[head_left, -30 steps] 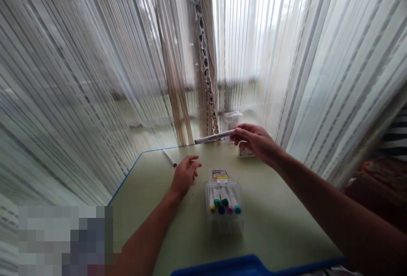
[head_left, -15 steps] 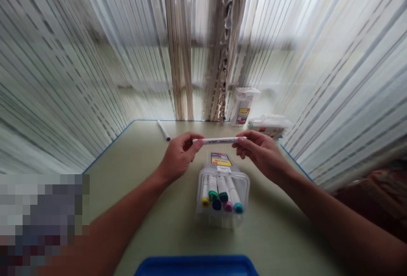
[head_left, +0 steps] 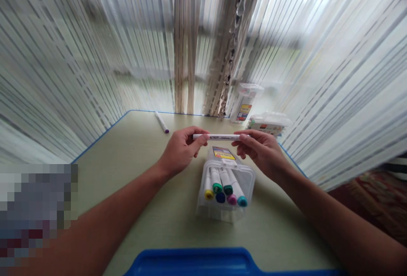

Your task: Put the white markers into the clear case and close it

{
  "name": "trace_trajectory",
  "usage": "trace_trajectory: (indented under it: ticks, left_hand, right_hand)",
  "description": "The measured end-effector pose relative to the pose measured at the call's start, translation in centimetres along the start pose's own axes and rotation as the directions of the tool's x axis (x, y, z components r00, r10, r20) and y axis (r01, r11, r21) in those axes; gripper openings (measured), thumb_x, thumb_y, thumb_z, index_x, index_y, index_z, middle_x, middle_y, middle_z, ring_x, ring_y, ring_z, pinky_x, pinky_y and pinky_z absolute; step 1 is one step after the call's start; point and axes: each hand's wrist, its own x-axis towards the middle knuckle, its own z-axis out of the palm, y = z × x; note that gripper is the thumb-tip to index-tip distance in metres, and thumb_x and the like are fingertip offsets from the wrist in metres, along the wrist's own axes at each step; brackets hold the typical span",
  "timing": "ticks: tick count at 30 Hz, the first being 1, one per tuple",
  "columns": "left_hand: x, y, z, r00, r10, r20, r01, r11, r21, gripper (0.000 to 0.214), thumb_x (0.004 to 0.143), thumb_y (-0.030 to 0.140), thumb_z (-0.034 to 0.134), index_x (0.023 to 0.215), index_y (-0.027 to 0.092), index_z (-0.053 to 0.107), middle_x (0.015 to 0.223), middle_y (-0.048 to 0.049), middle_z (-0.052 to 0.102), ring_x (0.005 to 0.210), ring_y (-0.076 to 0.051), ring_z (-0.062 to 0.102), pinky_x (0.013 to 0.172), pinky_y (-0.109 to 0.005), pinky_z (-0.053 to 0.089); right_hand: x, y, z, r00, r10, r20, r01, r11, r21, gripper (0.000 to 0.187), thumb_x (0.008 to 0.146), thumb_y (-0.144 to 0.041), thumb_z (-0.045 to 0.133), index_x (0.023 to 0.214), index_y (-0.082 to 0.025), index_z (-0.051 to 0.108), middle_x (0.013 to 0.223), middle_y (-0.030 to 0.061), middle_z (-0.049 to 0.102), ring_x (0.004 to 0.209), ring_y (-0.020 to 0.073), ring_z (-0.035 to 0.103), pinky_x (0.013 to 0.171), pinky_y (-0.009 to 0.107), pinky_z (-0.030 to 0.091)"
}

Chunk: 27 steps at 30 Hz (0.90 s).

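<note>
A white marker [head_left: 219,137] is held level above the table between both my hands. My left hand [head_left: 180,152] pinches its left end with closed fingers. My right hand [head_left: 262,151] grips its right end the same way. Just below the marker lies a clear plastic marker case [head_left: 248,185] on its side, open towards me, with several markers inside showing yellow, green, blue, pink and teal caps.
A loose white marker with a purple tip [head_left: 162,122] lies at the far left of the pale green table [head_left: 136,153]. Two more clear cases [head_left: 244,103] [head_left: 270,123] stand at the back right. A blue tray edge [head_left: 190,262] is at the near side. Sheer curtains surround the table.
My left hand rose from the table and took the marker's left end. My right hand brought the marker down and level over the case. The view tilted downward.
</note>
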Motion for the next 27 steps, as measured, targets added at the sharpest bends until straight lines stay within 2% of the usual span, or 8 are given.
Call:
trace_trajectory:
  ticks: [5, 10, 16, 23, 27]
  left_hand:
    - [0.25, -0.08, 0.05, 1.0, -0.017, -0.005, 0.016, 0.985, -0.171, 0.026, 0.089, 0.028, 0.054, 0.103, 0.009, 0.065, 0.08, -0.0054, 0.067, 0.048, -0.007, 0.051, 0.048, -0.022, 0.043]
    - [-0.01, 0.07, 0.29, 1.0, -0.005, 0.008, 0.005, 0.997, -0.083, 0.025, 0.086, 0.029, 0.06, 0.1, 0.01, 0.066, 0.074, -0.003, 0.065, 0.046, -0.006, 0.047, 0.045, -0.02, 0.039]
    - [-0.32, 0.24, 0.36, 0.999, 0.041, -0.023, -0.04, 0.998, 0.038, 0.022, 0.079, 0.032, 0.07, 0.087, 0.011, 0.07, 0.062, 0.002, 0.057, 0.049, -0.007, 0.045, 0.045, -0.018, 0.034]
    - [-0.23, 0.14, 0.39, 0.999, 0.03, -0.017, -0.03, 0.999, -0.033, 0.024, 0.081, 0.032, 0.069, 0.091, 0.011, 0.069, 0.068, -0.0007, 0.063, 0.047, -0.006, 0.045, 0.043, -0.019, 0.034]
    - [-0.06, 0.16, 0.4, 1.0, -0.011, -0.025, 0.007, 0.987, -0.161, 0.023, 0.085, 0.028, 0.062, 0.098, 0.01, 0.067, 0.073, -0.0033, 0.066, 0.045, -0.005, 0.046, 0.043, -0.02, 0.036]
  right_hand:
    - [-0.1, -0.55, -0.05, 1.0, 0.021, -0.016, -0.02, 0.999, 0.049, 0.024, 0.078, -0.033, 0.073, 0.094, -0.015, 0.074, 0.076, 0.0084, 0.075, 0.053, 0.0136, 0.063, 0.047, 0.025, 0.046]
    - [-0.09, -0.25, -0.13, 1.0, -0.002, -0.027, 0.002, 1.0, -0.002, 0.021, 0.076, -0.031, 0.078, 0.091, -0.017, 0.074, 0.073, 0.0059, 0.074, 0.051, 0.0109, 0.061, 0.046, 0.023, 0.045]
    - [-0.28, 0.05, 0.2, 0.999, -0.014, -0.039, 0.011, 0.997, -0.077, 0.024, 0.069, -0.03, 0.084, 0.085, -0.016, 0.073, 0.062, 0.0017, 0.068, 0.045, 0.01, 0.055, 0.043, 0.024, 0.042]
    - [-0.3, -0.1, -0.05, 1.0, -0.008, -0.019, 0.008, 0.999, -0.032, 0.02, 0.076, -0.032, 0.078, 0.09, -0.018, 0.074, 0.069, 0.0037, 0.071, 0.047, 0.0098, 0.055, 0.045, 0.024, 0.043]
    - [-0.27, -0.33, -0.19, 1.0, 0.005, -0.015, -0.006, 0.999, -0.046, 0.023, 0.08, -0.035, 0.073, 0.095, -0.018, 0.073, 0.075, 0.0054, 0.073, 0.048, 0.0113, 0.056, 0.045, 0.025, 0.043]
